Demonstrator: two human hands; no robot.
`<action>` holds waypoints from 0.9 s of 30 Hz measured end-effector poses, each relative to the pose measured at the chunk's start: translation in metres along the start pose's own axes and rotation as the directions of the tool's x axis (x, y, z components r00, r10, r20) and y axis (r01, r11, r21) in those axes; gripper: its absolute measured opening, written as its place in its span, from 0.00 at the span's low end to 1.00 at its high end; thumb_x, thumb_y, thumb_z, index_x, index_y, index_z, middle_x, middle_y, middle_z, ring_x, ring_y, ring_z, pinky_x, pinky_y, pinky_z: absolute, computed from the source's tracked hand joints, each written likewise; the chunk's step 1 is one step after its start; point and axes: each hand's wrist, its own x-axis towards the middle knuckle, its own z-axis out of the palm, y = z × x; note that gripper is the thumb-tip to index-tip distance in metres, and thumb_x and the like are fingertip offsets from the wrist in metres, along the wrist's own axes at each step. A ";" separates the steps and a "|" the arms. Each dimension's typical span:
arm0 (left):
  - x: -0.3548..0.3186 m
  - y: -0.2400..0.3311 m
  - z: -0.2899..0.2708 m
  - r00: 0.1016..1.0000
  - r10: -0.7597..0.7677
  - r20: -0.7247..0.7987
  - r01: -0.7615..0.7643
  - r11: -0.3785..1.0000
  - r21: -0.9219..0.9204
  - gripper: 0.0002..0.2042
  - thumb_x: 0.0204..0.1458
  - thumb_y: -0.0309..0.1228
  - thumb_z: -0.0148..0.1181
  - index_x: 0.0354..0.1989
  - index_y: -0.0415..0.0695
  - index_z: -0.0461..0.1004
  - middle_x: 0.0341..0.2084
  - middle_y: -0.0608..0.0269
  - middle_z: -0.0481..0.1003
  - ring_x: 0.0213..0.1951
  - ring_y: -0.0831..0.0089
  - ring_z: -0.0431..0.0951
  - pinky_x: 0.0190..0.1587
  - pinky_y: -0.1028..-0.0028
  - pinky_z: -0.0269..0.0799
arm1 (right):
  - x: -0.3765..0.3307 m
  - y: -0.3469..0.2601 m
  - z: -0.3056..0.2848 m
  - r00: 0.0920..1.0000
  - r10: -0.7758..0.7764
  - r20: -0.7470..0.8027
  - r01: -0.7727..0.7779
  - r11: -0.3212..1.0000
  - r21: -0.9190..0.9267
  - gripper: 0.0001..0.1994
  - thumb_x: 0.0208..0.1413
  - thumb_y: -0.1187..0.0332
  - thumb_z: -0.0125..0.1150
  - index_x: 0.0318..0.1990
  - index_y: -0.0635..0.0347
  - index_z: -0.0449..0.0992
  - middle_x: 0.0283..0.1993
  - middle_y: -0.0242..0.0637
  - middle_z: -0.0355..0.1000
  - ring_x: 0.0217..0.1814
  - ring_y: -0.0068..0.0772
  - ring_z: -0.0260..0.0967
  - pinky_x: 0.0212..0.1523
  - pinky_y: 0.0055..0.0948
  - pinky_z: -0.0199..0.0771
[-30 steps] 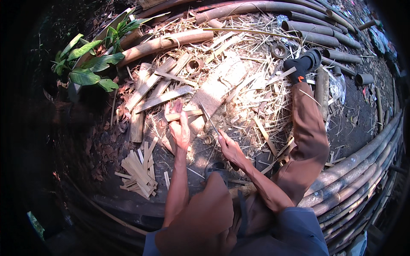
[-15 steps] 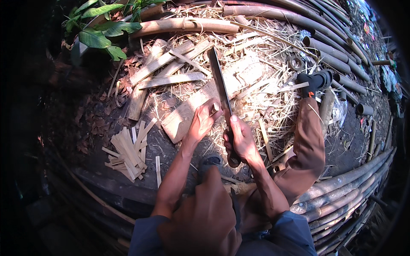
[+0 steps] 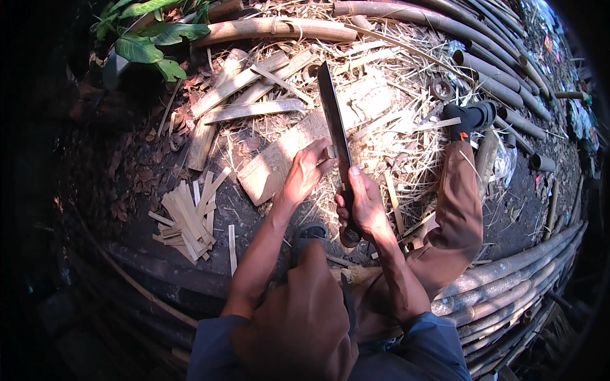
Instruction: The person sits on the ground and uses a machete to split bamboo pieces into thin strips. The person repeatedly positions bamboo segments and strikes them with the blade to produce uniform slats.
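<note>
The right hand is gripping a long machete by its handle, fingers wrapped tight; the left hand is steadying a small bamboo piece on the ground. Probably stiff, light, splintery; best pinched low, clear of the blade.

- Left hand: bare, no glove, ring or watch visible
- Right hand: bare likewise, wrist uncovered
- Forearms: both bare from wrist to above the elbow
- Sleeves: short, dark blue cloth, ending near the elbows; the right one shows soft folds
- Trousers: brown cloth, long, creased along the right leg, flecked with straw
- Knee: covered by the same brown cloth, in shadow at the lower middle
- Footwear: dark, with a small orange mark at the ankle
</note>
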 end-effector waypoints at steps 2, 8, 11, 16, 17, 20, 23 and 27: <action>0.000 -0.012 0.001 0.999 0.019 -0.031 -0.022 0.995 -0.095 0.18 0.52 0.17 0.57 0.53 0.37 0.68 0.23 0.61 0.65 0.25 0.76 0.59 0.27 0.71 0.61 | -0.001 -0.001 0.001 1.000 -0.008 0.011 0.008 1.000 -0.006 0.21 0.67 0.45 0.40 0.39 0.56 0.63 0.19 0.30 0.62 0.13 0.21 0.57 0.12 0.23 0.61; -0.002 -0.025 0.006 0.995 -0.095 0.007 0.092 0.938 -0.335 0.09 0.61 0.25 0.49 0.47 0.37 0.70 0.30 0.66 0.62 0.33 0.79 0.65 0.42 0.76 0.70 | 0.000 -0.001 -0.001 1.000 -0.017 0.004 0.018 0.998 -0.059 0.21 0.67 0.45 0.40 0.37 0.56 0.63 0.19 0.29 0.62 0.14 0.20 0.57 0.13 0.22 0.61; 0.001 -0.013 0.005 0.993 -0.115 0.038 0.121 0.955 -0.270 0.11 0.62 0.31 0.49 0.48 0.37 0.70 0.30 0.67 0.62 0.34 0.81 0.64 0.43 0.77 0.69 | -0.002 -0.003 -0.002 0.998 -0.049 -0.028 0.045 0.991 -0.123 0.21 0.68 0.47 0.40 0.41 0.57 0.67 0.20 0.28 0.61 0.15 0.18 0.57 0.15 0.21 0.61; -0.006 -0.023 0.007 0.991 -0.129 0.042 0.126 0.752 -0.647 0.19 0.64 0.43 0.48 0.50 0.39 0.70 0.35 0.68 0.67 0.38 0.82 0.66 0.44 0.78 0.68 | -0.001 0.003 0.004 0.950 -0.311 0.003 0.284 0.864 -0.416 0.23 0.69 0.54 0.42 0.67 0.52 0.62 0.20 0.23 0.57 0.20 0.14 0.56 0.20 0.20 0.60; -0.006 -0.026 0.006 0.992 -0.120 0.043 0.120 0.764 -0.634 0.19 0.64 0.44 0.48 0.50 0.39 0.70 0.36 0.68 0.68 0.39 0.82 0.67 0.44 0.78 0.67 | 0.000 0.003 0.005 0.948 -0.318 -0.009 0.281 0.851 -0.443 0.23 0.70 0.55 0.41 0.67 0.52 0.62 0.20 0.25 0.57 0.21 0.15 0.55 0.22 0.22 0.60; 0.003 -0.017 0.001 1.000 0.001 0.025 0.015 0.800 -0.600 0.19 0.64 0.44 0.47 0.49 0.39 0.70 0.38 0.69 0.69 0.39 0.82 0.68 0.42 0.78 0.67 | 0.007 0.000 0.014 0.915 -0.404 0.003 0.357 0.803 -0.477 0.22 0.69 0.59 0.42 0.67 0.52 0.61 0.19 0.28 0.56 0.23 0.16 0.52 0.25 0.24 0.61; -0.002 -0.017 -0.001 0.988 0.153 -0.002 -0.130 0.828 -0.546 0.21 0.64 0.45 0.48 0.51 0.38 0.68 0.40 0.66 0.70 0.42 0.79 0.69 0.46 0.77 0.66 | -0.002 -0.007 0.012 0.923 -0.383 0.039 0.351 0.795 -0.495 0.22 0.69 0.62 0.43 0.67 0.56 0.61 0.45 0.45 0.71 0.44 0.28 0.68 0.44 0.29 0.69; 0.002 -0.035 -0.011 0.999 0.024 0.036 -0.008 0.922 -0.388 0.21 0.60 0.38 0.53 0.55 0.35 0.65 0.41 0.59 0.72 0.46 0.74 0.71 0.49 0.73 0.67 | 0.004 0.000 0.015 0.935 -0.354 0.039 0.325 0.804 -0.497 0.21 0.68 0.63 0.44 0.66 0.56 0.62 0.54 0.50 0.70 0.53 0.33 0.68 0.50 0.31 0.69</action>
